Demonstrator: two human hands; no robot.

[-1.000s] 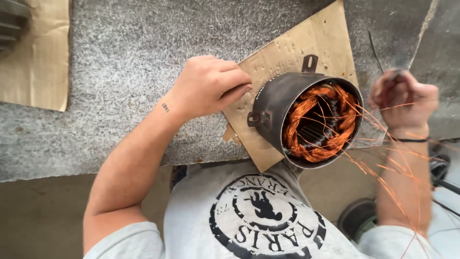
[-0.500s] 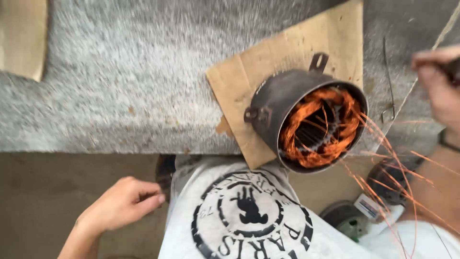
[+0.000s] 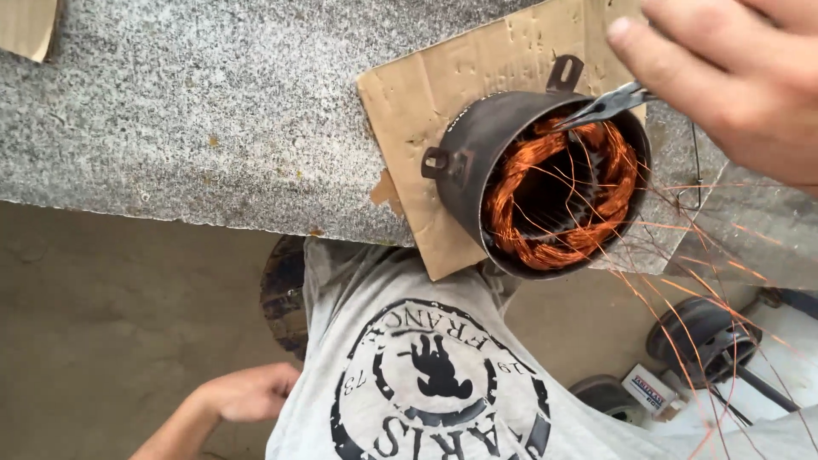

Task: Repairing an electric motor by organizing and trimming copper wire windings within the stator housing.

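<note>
The left hand (image 3: 243, 393) has left the dark motor housing (image 3: 545, 183) and now hangs low beside the shirt, loosely curled, holding nothing. The right hand (image 3: 733, 77) has come close, gripping pliers (image 3: 609, 106) whose tips enter the copper winding (image 3: 554, 200), so the housing stands unsupported on the cardboard (image 3: 426, 119) on the bench (image 3: 187, 119).

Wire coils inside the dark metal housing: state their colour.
Copper orange wire coils, seen clearly in the head view.

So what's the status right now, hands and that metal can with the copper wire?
Right hand holds pliers at copper winding. Left hand low, empty, off the motor housing. Loose wires trail right.
</note>
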